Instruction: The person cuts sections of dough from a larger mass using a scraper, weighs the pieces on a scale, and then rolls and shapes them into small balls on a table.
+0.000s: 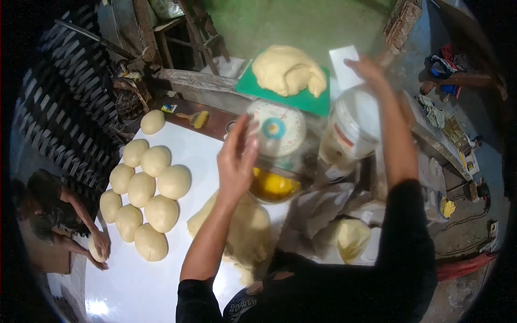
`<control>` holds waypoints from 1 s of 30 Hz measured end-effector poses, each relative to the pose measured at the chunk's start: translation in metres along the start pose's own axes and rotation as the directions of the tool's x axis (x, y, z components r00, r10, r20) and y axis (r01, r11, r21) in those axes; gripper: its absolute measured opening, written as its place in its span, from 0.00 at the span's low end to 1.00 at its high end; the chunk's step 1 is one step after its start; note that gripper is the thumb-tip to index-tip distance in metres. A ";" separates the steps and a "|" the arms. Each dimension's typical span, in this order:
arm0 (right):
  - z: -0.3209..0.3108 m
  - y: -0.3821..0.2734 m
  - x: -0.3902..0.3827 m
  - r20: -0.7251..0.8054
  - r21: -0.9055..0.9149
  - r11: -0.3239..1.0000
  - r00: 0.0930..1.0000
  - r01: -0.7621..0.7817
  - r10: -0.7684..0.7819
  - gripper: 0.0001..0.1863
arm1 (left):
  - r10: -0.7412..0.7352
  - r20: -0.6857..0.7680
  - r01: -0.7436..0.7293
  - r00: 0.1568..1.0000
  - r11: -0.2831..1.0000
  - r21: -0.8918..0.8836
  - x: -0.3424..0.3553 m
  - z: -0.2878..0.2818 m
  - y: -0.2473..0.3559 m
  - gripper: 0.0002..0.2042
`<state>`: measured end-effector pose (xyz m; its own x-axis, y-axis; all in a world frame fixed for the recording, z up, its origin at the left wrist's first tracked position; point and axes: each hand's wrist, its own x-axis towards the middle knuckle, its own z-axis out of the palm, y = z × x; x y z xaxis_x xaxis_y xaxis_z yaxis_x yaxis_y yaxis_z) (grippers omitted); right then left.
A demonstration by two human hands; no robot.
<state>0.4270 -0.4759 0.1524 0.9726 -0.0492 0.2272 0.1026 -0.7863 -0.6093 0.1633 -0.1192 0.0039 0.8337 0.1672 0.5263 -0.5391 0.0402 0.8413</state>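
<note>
My right hand [367, 71] grips a white flat dough scraper [346, 67] to the right of a large dough lump [285, 70]. That lump lies on a green board [252, 85] atop a dial scale [277, 128]. Beside the dial, at its left, my left hand [237, 159] is raised with fingers stretched out and holds nothing; its fingers are slightly blurred. Under my left forearm a big mass of dough [250, 226] rests on the white table [202, 161], partly hidden by the arm. Several smooth dough balls [141, 189] sit together on the table's left part.
A white bucket [350, 126] stands right of the scale. Near my left wrist is a bowl with something yellow [274, 184]. A brush [195, 118] lies at the table's far edge. At the left, another person's hands [100, 247] hold a dough ball. Dark stacked racks [64, 81] rise behind.
</note>
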 end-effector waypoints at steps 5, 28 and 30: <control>0.060 -0.039 0.000 0.274 0.188 0.982 0.960 0.004 -0.056 0.20 | -0.218 0.036 0.207 0.975 0.846 -0.492 0.078 0.018 0.017 0.41; 0.362 -0.025 -0.452 0.761 0.529 0.814 0.558 -0.241 -0.330 0.23 | -0.168 -0.565 0.511 0.808 -0.280 0.813 -0.479 -0.381 0.073 0.37; 0.404 -0.023 -0.426 0.623 0.462 0.876 0.652 0.138 -0.432 0.19 | -0.218 -0.448 0.498 0.867 0.424 0.757 -0.381 -0.333 0.020 0.37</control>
<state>0.0947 -0.1886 -0.2372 0.7201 0.6911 -0.0618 0.3210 -0.4107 -0.8534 -0.2050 0.1464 -0.2213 0.7868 0.5775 0.2176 0.2764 -0.6450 0.7124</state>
